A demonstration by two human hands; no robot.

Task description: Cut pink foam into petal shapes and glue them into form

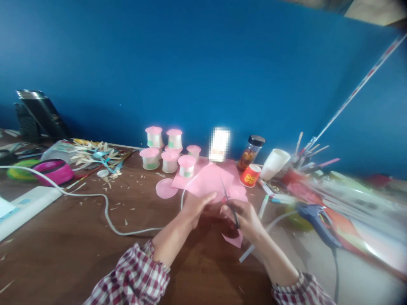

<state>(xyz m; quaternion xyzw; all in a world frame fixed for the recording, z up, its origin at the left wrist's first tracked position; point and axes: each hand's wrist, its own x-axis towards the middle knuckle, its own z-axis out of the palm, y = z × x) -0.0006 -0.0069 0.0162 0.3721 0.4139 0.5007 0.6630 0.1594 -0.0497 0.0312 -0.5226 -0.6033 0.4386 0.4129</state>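
Note:
My left hand (195, 205) grips the near edge of a pink paper sheet (210, 178) lying on the brown table (63, 237). My right hand (244, 216) is closed around a pair of dark scissors (230, 205), whose blades point up into the pink paper. A small pink offcut (233, 240) lies just below my right hand. A cut pink paper disc (165, 188) lies on the table left of the sheet. Several small white cups with pink tops (170, 150) stand behind the sheet.
A white cable (104, 203) curves across the table at left. A blue glue gun (314, 216), markers, a red paper cup (250, 175), a white cup (275, 163) and a jar (251, 152) crowd the right. Straw scraps (95, 156) and a pink-green object (52, 170) lie at left.

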